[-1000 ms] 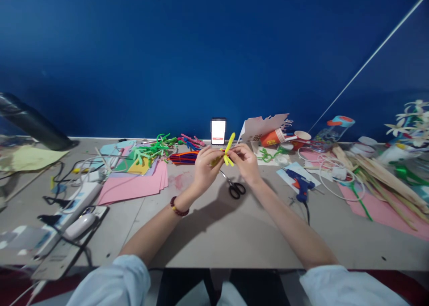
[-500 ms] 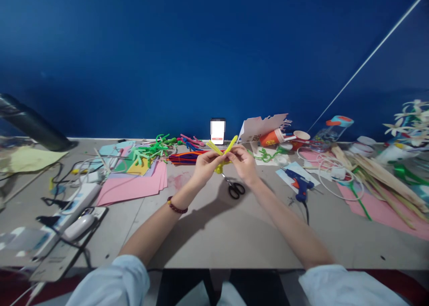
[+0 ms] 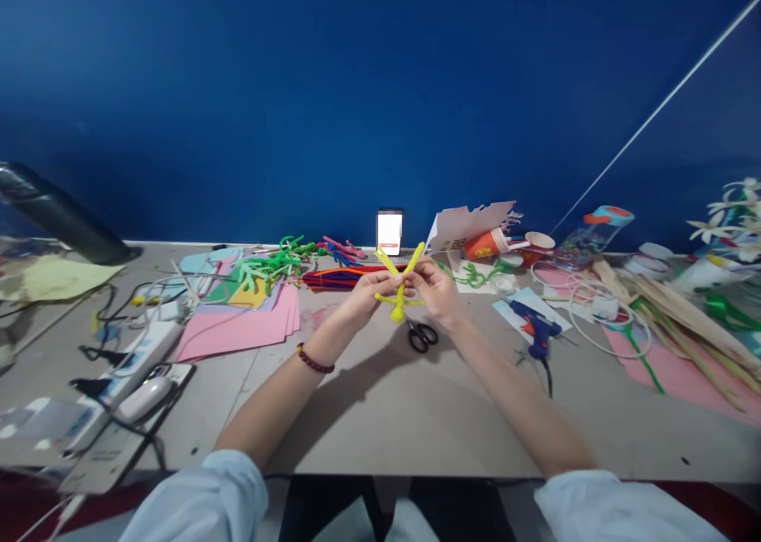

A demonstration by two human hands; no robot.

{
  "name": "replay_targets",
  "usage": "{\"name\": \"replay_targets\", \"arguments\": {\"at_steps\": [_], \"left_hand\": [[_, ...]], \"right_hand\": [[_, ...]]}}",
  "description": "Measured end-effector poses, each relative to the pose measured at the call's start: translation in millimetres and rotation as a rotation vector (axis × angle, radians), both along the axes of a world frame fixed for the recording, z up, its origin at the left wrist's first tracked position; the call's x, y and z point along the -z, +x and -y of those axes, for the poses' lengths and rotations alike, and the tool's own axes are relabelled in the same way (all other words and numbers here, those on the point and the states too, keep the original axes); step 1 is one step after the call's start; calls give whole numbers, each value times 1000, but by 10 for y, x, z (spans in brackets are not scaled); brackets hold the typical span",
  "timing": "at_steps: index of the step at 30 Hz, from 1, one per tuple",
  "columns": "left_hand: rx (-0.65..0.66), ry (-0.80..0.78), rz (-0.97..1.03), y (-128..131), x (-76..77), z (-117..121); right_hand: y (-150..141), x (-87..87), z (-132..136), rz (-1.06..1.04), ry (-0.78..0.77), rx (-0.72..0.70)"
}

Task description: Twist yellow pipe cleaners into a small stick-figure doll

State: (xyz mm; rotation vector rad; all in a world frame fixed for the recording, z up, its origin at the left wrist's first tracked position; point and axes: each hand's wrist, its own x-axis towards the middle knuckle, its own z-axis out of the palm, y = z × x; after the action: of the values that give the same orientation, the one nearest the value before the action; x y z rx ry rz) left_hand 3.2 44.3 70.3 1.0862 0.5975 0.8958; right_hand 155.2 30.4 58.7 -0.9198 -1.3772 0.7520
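Observation:
Between my two hands is a small yellow pipe-cleaner figure (image 3: 400,295), held head down. Its two long ends spread away from me in a V, thin side arms stick out, and a round knob hangs nearest me. My left hand (image 3: 364,295) pinches it from the left, and my right hand (image 3: 437,290) pinches it from the right. The fingertips meet around the middle of the figure and partly hide it. Below the hands, black-handled scissors (image 3: 422,337) lie on the grey table (image 3: 380,423), their blades partly covered by the figure.
A bundle of pipe cleaners (image 3: 342,278) and a lit phone (image 3: 389,231) are behind the hands. Pink paper (image 3: 238,332) and a power strip (image 3: 128,375) lie left. A blue glue gun (image 3: 540,330), paper cups (image 3: 486,244) and a cable coil (image 3: 606,312) are right.
The yellow figure's side arms and round knob now show between my hands, where fingers covered more of them before. Both hands still hold it; the view has shifted slightly.

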Motion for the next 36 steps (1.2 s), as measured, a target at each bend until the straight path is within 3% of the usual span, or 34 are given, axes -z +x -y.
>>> {"name": "replay_targets", "arguments": {"at_steps": [6,12,17,36], "left_hand": [[30,-114,69,22,29,-11],[-141,83,32,31,-8,31],[-239,175,-7,52,-3,37],[-327,300,-53,60,70,18]], "right_hand": [[15,-10,-10,-4,10,-8],[73,-28,-26,-123,-99,-175],[105,-83,2,-108,-104,-205],[132,-47,-38,-95,-116,-187]]}}
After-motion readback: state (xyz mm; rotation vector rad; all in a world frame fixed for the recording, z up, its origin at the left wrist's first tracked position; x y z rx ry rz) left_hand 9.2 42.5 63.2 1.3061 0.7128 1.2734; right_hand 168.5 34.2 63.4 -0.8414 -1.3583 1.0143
